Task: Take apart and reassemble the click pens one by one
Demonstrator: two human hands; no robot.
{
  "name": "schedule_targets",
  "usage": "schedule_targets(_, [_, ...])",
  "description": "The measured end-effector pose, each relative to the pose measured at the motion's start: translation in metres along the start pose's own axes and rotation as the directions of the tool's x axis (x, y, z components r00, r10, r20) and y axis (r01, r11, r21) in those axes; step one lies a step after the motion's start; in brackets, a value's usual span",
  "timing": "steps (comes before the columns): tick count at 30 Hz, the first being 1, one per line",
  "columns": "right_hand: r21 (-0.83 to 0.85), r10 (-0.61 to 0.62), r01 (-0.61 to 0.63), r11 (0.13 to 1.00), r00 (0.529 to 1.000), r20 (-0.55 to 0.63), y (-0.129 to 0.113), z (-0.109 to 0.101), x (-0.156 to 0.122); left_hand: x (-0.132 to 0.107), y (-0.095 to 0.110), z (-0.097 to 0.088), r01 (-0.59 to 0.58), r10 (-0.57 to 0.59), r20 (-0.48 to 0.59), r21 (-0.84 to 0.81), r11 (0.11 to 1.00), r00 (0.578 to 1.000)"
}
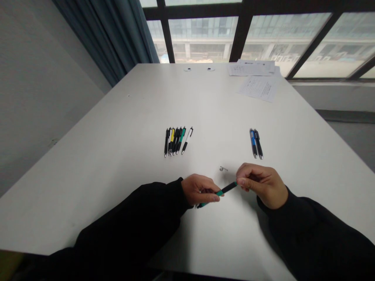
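A green pen with a black grip [229,188] slants up to the right between my hands, above the near part of the table. My left hand [202,189] is closed around its green barrel, thumb along the near side. At the grip's far end, the thumb and fingertips of my right hand [260,183] pinch the pen; they hide its tip. Small metallic pieces [223,168] lie on the table just beyond the pen; one looks like a pen tip, but they are too small to be sure.
A row of several pens [175,141], black, white, yellow and green, lies left of centre on the white table [140,117]. Two more pens, blue [253,143] and black [258,144], lie at the right. Printed papers [258,84] rest at the far right, by the window.
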State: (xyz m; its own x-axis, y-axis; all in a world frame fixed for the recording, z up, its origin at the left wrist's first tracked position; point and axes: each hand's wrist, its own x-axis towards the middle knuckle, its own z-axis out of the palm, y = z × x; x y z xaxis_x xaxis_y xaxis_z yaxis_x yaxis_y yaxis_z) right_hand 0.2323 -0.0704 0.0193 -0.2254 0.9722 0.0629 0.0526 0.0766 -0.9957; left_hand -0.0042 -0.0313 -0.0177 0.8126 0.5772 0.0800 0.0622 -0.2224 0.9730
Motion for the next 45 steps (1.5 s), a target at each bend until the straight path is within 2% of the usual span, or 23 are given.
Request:
schedule_targets(4, [-0.070,-0.031,0.028,0.997,0.998,-0.053,-0.004,0.003,0.000,0.001,-0.003,0.001,-0.047,0.048,-0.036,0.038,0.998,0.998])
schedule_targets(10, [0.027,-0.048,0.050,0.998,0.995,-0.084,0.005,0.007,0.000,0.003,-0.001,0.002,-0.066,0.068,-0.067,0.042,0.997,0.995])
schedule_targets(14, [-0.009,-0.072,0.072,0.997,0.988,-0.133,0.006,0.007,0.000,0.004,0.002,-0.001,-0.095,0.101,-0.090,0.067,0.993,0.991])
schedule_targets(20, [-0.062,-0.116,0.112,0.992,0.991,-0.071,-0.003,0.005,0.000,0.003,0.003,-0.002,-0.029,0.032,-0.127,0.028,0.999,0.991])
schedule_targets(25, [-0.079,-0.142,0.137,0.987,0.988,-0.059,-0.005,0.006,0.000,0.002,0.002,-0.003,-0.052,0.056,-0.074,0.050,0.997,0.996])
schedule_targets(29, [-0.022,-0.144,0.144,0.989,0.989,-0.019,-0.004,0.005,-0.001,0.001,0.004,-0.004,-0.036,0.032,-0.093,-0.039,0.999,0.995])
schedule_targets(36, [-0.047,-0.208,0.207,0.977,0.978,-0.015,0.001,0.006,0.001,-0.001,0.006,-0.002,-0.025,0.012,-0.072,-0.180,0.983,0.997])
schedule_targets(39, [-0.064,-0.257,0.257,0.964,0.966,0.006,0.004,0.006,0.003,-0.001,0.006,-0.001,0.014,-0.038,-0.087,-0.261,0.965,0.995])
schedule_targets(41, [-0.218,-0.304,0.304,0.927,0.952,0.031,0.008,0.004,0.005,0.000,0.006,0.000,0.011,-0.068,-0.128,-0.400,0.917,0.989])
schedule_targets(42, [-0.338,-0.332,0.329,0.882,0.942,0.051,0.011,0.002,0.006,0.000,0.006,0.001,-0.006,-0.078,-0.156,-0.477,0.879,0.985])
schedule_targets(45, [-0.654,-0.398,0.381,0.653,0.908,0.133,0.021,0.000,0.010,0.002,0.006,0.002,-0.031,-0.118,-0.199,-0.618,0.786,0.973])
